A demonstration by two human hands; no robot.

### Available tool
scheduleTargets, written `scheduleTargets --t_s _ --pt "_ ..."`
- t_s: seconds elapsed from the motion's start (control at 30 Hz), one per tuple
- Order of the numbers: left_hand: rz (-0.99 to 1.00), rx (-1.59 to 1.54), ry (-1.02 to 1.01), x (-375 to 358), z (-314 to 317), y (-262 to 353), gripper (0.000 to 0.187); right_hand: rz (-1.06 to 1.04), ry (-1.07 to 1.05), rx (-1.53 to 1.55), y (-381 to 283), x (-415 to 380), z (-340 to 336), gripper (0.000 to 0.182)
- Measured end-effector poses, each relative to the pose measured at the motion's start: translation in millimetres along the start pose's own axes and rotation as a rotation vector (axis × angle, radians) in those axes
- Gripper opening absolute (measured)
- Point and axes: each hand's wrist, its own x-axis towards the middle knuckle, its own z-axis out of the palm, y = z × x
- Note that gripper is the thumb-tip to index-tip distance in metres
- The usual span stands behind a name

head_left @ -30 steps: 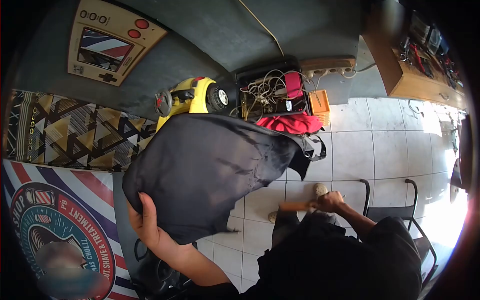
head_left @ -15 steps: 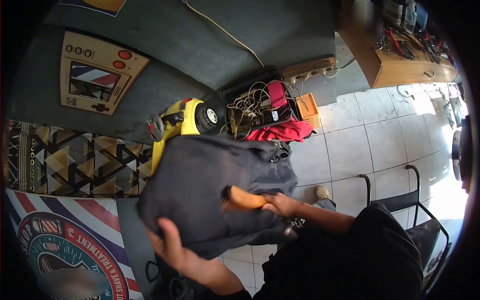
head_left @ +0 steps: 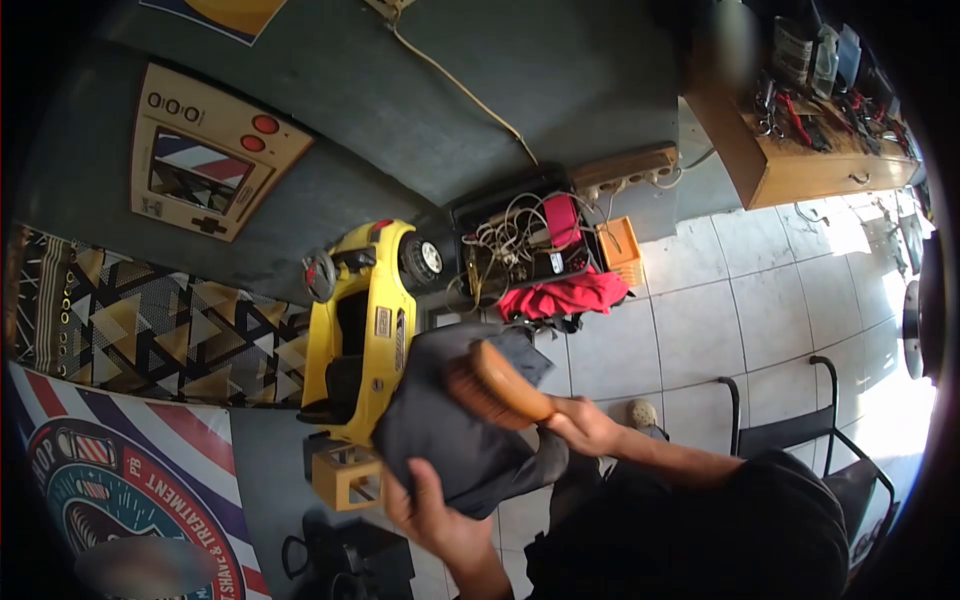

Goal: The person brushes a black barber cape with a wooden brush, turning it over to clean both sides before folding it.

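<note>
In my right hand (head_left: 585,427) is a wooden-handled brush (head_left: 510,385), its fingers closed round the handle. The brown bristles face down and left, over a dark grey cloth (head_left: 430,410). My left hand (head_left: 440,515) grips the cloth's near left edge, thumb on top and the other fingers underneath. The cloth hangs bunched in front of me and hides part of the floor. Slight motion blur softens the brush head.
Beyond the cloth stands a yellow toy car (head_left: 385,330). A black bin of tangled cables (head_left: 510,240) sits beside a red cloth (head_left: 570,295) and an orange basket (head_left: 620,245). On the right are a black chair (head_left: 790,430) and a wooden cabinet (head_left: 810,165) with tools on top.
The dark cloth has drawn in and covers less, uncovering the toy car and a tan box. My left hand has shifted right and down with it; the brush has turned, showing its bristles.
</note>
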Motion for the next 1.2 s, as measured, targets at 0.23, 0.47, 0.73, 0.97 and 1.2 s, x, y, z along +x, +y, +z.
scheduleTargets --t_s 0.23,0.47,0.73,0.97,1.2 --pt "0.172 0.120 0.058 -29 2 35 0.028 0.081 -0.055 -0.279 124 20 15 0.045" --pt "-0.185 -0.061 0.387 -36 -27 71 0.037 0.991 -0.322 -0.749 271 -133 -44 0.053" --pt "-0.331 -0.237 0.347 -50 -52 10 0.041 0.359 -0.014 -0.239 54 -45 -19 0.039" --pt "-0.060 0.116 0.103 -96 -106 -21 0.033 -0.450 -0.375 -0.279 -39 -17 60 0.032" --pt "-0.088 -0.117 0.312 -141 -146 35 0.032 -0.282 -0.567 -0.765 213 -93 63 0.040"
